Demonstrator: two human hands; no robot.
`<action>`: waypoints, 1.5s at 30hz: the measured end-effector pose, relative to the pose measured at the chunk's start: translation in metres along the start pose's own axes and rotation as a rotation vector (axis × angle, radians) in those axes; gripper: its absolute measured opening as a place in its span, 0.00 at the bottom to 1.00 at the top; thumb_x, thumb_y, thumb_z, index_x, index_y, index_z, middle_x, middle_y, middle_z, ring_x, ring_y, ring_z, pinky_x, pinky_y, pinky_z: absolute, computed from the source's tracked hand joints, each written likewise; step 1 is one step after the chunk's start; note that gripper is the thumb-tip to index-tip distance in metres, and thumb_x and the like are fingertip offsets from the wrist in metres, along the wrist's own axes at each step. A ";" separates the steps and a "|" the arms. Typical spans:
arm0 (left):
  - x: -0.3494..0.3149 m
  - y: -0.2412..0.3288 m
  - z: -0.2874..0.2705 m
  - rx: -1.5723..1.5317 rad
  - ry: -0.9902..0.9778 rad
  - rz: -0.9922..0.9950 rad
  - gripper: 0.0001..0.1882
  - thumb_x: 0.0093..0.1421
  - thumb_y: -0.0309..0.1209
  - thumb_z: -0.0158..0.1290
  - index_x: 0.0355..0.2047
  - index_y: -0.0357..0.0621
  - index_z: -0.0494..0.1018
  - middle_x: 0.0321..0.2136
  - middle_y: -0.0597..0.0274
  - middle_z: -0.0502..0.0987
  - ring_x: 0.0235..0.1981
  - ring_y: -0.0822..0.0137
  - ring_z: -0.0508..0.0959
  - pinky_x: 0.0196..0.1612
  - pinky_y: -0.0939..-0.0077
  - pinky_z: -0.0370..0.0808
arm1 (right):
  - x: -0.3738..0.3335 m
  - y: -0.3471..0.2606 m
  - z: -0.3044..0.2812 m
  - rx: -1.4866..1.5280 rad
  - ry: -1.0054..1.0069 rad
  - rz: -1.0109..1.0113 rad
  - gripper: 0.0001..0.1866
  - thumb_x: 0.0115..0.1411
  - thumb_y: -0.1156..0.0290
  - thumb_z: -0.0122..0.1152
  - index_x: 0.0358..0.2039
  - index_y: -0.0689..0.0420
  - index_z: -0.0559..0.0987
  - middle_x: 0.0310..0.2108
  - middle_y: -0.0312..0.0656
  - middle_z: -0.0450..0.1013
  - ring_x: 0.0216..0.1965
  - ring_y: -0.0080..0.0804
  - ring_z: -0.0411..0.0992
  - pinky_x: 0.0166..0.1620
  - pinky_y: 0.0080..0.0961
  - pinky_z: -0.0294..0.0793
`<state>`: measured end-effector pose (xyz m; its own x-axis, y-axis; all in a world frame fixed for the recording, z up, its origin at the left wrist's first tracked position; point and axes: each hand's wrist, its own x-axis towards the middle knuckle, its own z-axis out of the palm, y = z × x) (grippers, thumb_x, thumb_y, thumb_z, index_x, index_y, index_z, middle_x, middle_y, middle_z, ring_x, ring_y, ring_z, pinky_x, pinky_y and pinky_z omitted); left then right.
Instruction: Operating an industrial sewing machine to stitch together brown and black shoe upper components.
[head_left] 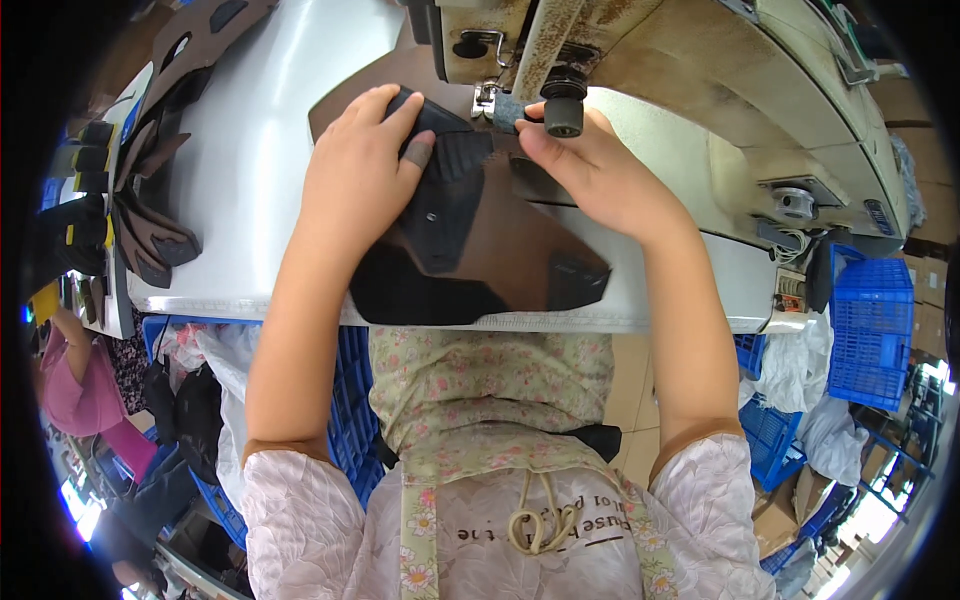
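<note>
The sewing machine (700, 60) is cut off by the upper edge. The right hand (605, 175) is partly hidden behind the black knob (564, 117). The brown-and-black panel (530, 240) is partly covered by the left hand (360, 165). The pink-clad co-worker (78, 385) is blurred at the left rim.

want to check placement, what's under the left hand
Under the left hand lies the brown-and-black piece, its black part showing beside the thumb. What the hand covers cannot be seen.

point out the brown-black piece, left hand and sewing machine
Brown-black piece (510, 225), head view: its brown area
Left hand (360, 155), head view: back of it
Sewing machine (690, 75), head view: its beige arm
</note>
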<state>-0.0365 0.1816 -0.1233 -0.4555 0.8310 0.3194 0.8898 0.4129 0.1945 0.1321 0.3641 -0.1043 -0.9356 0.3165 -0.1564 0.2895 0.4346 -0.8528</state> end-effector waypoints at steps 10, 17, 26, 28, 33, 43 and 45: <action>0.023 -0.025 -0.004 -0.037 -0.139 0.136 0.20 0.64 0.31 0.49 0.56 0.44 0.73 0.58 0.52 0.72 0.62 0.50 0.68 0.64 0.59 0.63 | 0.000 0.012 0.011 -0.094 0.150 -0.091 0.19 0.70 0.58 0.50 0.46 0.63 0.75 0.44 0.49 0.75 0.48 0.38 0.73 0.51 0.31 0.70; -0.006 0.044 -0.026 -0.440 -0.074 -0.076 0.26 0.59 0.42 0.59 0.52 0.37 0.74 0.54 0.42 0.73 0.60 0.45 0.69 0.62 0.58 0.66 | -0.001 0.027 0.012 -0.351 0.267 -0.257 0.21 0.65 0.52 0.53 0.45 0.56 0.83 0.51 0.50 0.73 0.55 0.49 0.67 0.59 0.42 0.64; -0.011 0.048 -0.019 -0.271 -0.102 0.012 0.26 0.47 0.28 0.57 0.50 0.40 0.74 0.54 0.41 0.73 0.60 0.42 0.69 0.63 0.56 0.65 | -0.013 0.023 0.025 -0.533 0.431 -0.390 0.16 0.63 0.56 0.56 0.42 0.49 0.86 0.45 0.40 0.75 0.48 0.40 0.69 0.51 0.39 0.68; -0.008 0.053 -0.017 -0.247 -0.111 0.031 0.26 0.47 0.26 0.56 0.50 0.43 0.75 0.54 0.41 0.73 0.59 0.42 0.69 0.63 0.55 0.65 | -0.009 0.022 0.022 -0.597 0.424 -0.376 0.14 0.60 0.58 0.58 0.41 0.48 0.86 0.44 0.38 0.75 0.47 0.39 0.70 0.49 0.38 0.69; -0.006 0.067 -0.005 -0.110 -0.109 -0.018 0.24 0.47 0.23 0.53 0.47 0.51 0.79 0.53 0.42 0.74 0.57 0.43 0.71 0.61 0.53 0.67 | 0.004 0.033 0.022 -0.673 0.479 -0.429 0.12 0.54 0.63 0.62 0.39 0.45 0.86 0.41 0.35 0.76 0.44 0.35 0.72 0.45 0.36 0.72; -0.013 0.068 -0.001 -0.172 -0.062 -0.073 0.22 0.46 0.23 0.53 0.43 0.51 0.83 0.46 0.52 0.77 0.51 0.49 0.75 0.54 0.60 0.73 | -0.021 0.034 -0.003 -0.122 0.545 0.158 0.36 0.51 0.50 0.70 0.50 0.66 0.75 0.42 0.51 0.78 0.39 0.44 0.78 0.47 0.33 0.77; -0.013 0.066 0.000 -0.201 -0.051 -0.069 0.22 0.46 0.24 0.54 0.43 0.51 0.83 0.45 0.53 0.77 0.49 0.50 0.76 0.51 0.60 0.74 | -0.018 0.029 -0.006 0.195 0.420 0.226 0.34 0.54 0.50 0.69 0.49 0.68 0.76 0.36 0.42 0.75 0.33 0.27 0.75 0.39 0.24 0.77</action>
<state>0.0284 0.1984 -0.1144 -0.5082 0.8232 0.2532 0.8305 0.3906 0.3971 0.1588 0.3759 -0.1230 -0.6809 0.7129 -0.1678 0.3940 0.1635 -0.9044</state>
